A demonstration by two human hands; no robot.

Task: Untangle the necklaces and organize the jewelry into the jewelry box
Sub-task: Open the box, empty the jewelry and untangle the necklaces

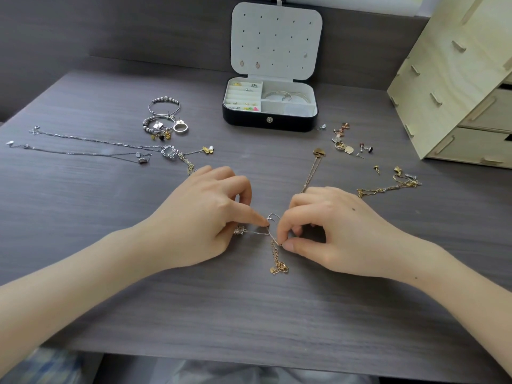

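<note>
1. Tangle [272,231] lies on table [249,314]: left hand [199,214] pinches silver chain [256,232], right hand [340,234] pinches gold chain [275,256], seemingly to tease them apart.
2. Box [270,124] stands open behind, ready.

Gold chain [311,173], a stretch out of sight under the right hand [338,231]

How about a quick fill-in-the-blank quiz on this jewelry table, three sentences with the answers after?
The jewelry box has its lid ____.
The beaded bracelets lie to the box's ____.
The left hand and right hand pinch the tangled chains, so ____ hands are busy.
Missing words: open; left; both.
</note>
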